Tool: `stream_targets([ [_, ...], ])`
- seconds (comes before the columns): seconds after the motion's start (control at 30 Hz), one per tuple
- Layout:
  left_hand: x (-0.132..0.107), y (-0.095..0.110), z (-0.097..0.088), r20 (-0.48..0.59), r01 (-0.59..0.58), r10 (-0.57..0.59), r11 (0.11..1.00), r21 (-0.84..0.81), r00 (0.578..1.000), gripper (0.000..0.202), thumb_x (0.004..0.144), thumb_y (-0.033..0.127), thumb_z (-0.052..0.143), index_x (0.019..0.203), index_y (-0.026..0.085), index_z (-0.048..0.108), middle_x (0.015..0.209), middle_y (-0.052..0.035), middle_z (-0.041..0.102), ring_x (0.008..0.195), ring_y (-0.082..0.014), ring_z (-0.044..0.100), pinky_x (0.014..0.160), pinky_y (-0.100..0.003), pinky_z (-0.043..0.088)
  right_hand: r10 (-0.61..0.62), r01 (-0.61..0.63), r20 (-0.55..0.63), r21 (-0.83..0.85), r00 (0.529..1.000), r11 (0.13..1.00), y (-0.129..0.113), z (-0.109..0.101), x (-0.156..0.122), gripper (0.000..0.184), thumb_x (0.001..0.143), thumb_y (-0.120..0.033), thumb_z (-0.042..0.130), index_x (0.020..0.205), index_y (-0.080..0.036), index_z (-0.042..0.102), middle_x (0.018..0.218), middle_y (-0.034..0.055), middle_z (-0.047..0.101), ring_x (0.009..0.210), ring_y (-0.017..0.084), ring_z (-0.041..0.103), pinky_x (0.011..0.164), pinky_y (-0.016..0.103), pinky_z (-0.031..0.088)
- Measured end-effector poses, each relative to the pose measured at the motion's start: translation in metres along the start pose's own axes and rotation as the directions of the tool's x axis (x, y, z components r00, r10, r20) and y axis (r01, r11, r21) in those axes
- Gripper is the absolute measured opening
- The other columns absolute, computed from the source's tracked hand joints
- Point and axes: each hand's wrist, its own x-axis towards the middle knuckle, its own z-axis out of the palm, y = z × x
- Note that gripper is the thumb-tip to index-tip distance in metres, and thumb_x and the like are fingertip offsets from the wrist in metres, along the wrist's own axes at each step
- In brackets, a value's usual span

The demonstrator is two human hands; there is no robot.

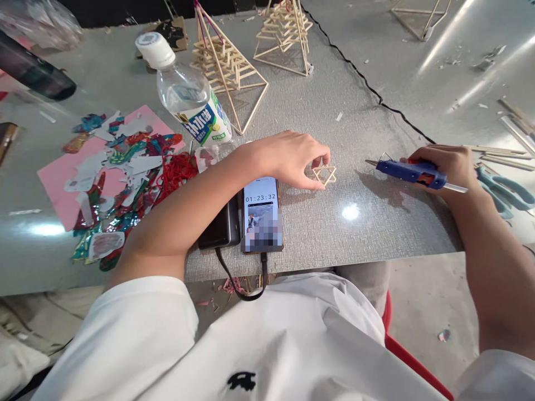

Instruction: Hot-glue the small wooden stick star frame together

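Observation:
My left hand [292,159] has its thumb and fingers closed around a small wooden-stick frame [325,174], star-like in outline, just over the grey table. To the right, my right hand [445,164] grips a blue hot glue gun [412,172]. Its nozzle points left toward the little frame, with a gap between them, and a whitish glue stick [455,188] pokes out of its back end. Below my left wrist lies a phone [261,217] with its screen lit, partly covered by my hand. A dark power bank [221,223] sits beside it, partly under my forearm.
Two stick pyramids [242,78] [288,42] stand at the back near a tilted-looking plastic bottle [190,89]. Wrappers and red string [178,172] cover pink paper [58,178] at left. Pliers [504,189] and loose sticks [505,156] lie right. A black cord [359,72] crosses the table.

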Motion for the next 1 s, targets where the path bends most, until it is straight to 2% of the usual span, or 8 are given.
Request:
stream_targets([
  [0.17, 0.001, -0.002, 0.001, -0.014, -0.021, 0.021, 1.000, 0.013, 1.000, 0.056, 0.098, 0.060, 0.080, 0.139, 0.022, 0.079, 0.115, -0.0074, 0.086, 0.099, -0.0243, 0.078, 0.084, -0.035, 0.042, 0.028, -0.028, 0.014, 0.008, 0.999, 1.000, -0.003, -0.002, 0.002, 0.033, 0.092, -0.055, 0.072, 0.077, -0.025, 0.073, 0.068, 0.0091, 0.075, 0.062, 0.021, 0.068, 0.060, 0.032, 0.047],
  [0.4, -0.001, 0.000, -0.001, 0.016, 0.005, -0.005, 1.000, 0.021, 1.000, 0.057, 0.097, 0.058, 0.084, 0.141, 0.021, 0.079, 0.114, -0.0070, 0.086, 0.099, -0.0245, 0.077, 0.082, -0.035, 0.041, 0.046, -0.046, 0.013, 0.024, 0.999, 0.999, -0.002, -0.002, 0.002, 0.034, 0.090, -0.056, 0.074, 0.076, -0.025, 0.072, 0.067, 0.0097, 0.075, 0.061, 0.021, 0.067, 0.060, 0.034, 0.046],
  [0.5, -0.001, 0.000, -0.001, 0.015, -0.004, 0.004, 1.000, 0.022, 1.000, 0.056, 0.096, 0.056, 0.085, 0.140, 0.021, 0.079, 0.113, -0.0063, 0.085, 0.097, -0.0236, 0.077, 0.083, -0.035, 0.041, 0.045, -0.045, 0.013, 0.036, 0.999, 0.998, -0.003, -0.002, 0.002, 0.036, 0.091, -0.058, 0.074, 0.076, -0.025, 0.072, 0.067, 0.0092, 0.074, 0.061, 0.021, 0.067, 0.060, 0.033, 0.046],
  [0.7, 0.001, -0.004, 0.003, -0.021, -0.047, 0.047, 0.999, 0.008, 0.999, 0.057, 0.096, 0.058, 0.084, 0.141, 0.022, 0.078, 0.113, -0.0063, 0.085, 0.094, -0.0228, 0.076, 0.084, -0.035, 0.043, 0.025, -0.022, -0.037, 0.070, 0.999, 0.997, -0.008, 0.000, 0.003, 0.042, 0.097, -0.061, 0.074, 0.073, -0.026, 0.068, 0.063, 0.0058, 0.069, 0.057, 0.018, 0.059, 0.058, 0.033, 0.042],
  [0.8, 0.001, -0.004, 0.003, -0.037, -0.051, 0.051, 0.999, 0.011, 0.998, 0.057, 0.097, 0.058, 0.083, 0.140, 0.020, 0.078, 0.114, -0.0077, 0.085, 0.095, -0.0237, 0.076, 0.082, -0.035, 0.042, 0.031, -0.027, -0.033, 0.120, 0.999, 0.992, -0.012, 0.002, 0.003, 0.035, 0.095, -0.057, 0.077, 0.079, -0.026, 0.071, 0.067, 0.0056, 0.072, 0.059, 0.017, 0.061, 0.062, 0.034, 0.046],
  [0.9, 0.000, -0.002, 0.002, -0.034, -0.033, 0.033, 0.999, 0.008, 0.999, 0.056, 0.097, 0.056, 0.081, 0.140, 0.019, 0.078, 0.116, -0.0093, 0.085, 0.098, -0.0252, 0.076, 0.082, -0.035, 0.042, 0.007, 0.001, -0.039, 0.199, 0.999, 0.980, -0.023, 0.006, 0.003, 0.024, 0.092, -0.050, 0.082, 0.092, -0.027, 0.076, 0.070, 0.0015, 0.073, 0.058, 0.015, 0.061, 0.064, 0.032, 0.047],
  [1.0, -0.001, -0.001, 0.000, -0.041, -0.025, 0.025, 1.000, -0.004, 0.999, 0.058, 0.098, 0.057, 0.078, 0.142, 0.019, 0.078, 0.116, -0.0098, 0.085, 0.098, -0.0257, 0.076, 0.083, -0.036, 0.042, -0.029, 0.058, -0.129, 0.231, 0.991, 0.971, -0.037, 0.014, 0.002, 0.014, 0.104, -0.042, 0.074, 0.102, -0.028, 0.076, 0.067, -0.0043, 0.067, 0.053, 0.013, 0.056, 0.061, 0.030, 0.046],
])
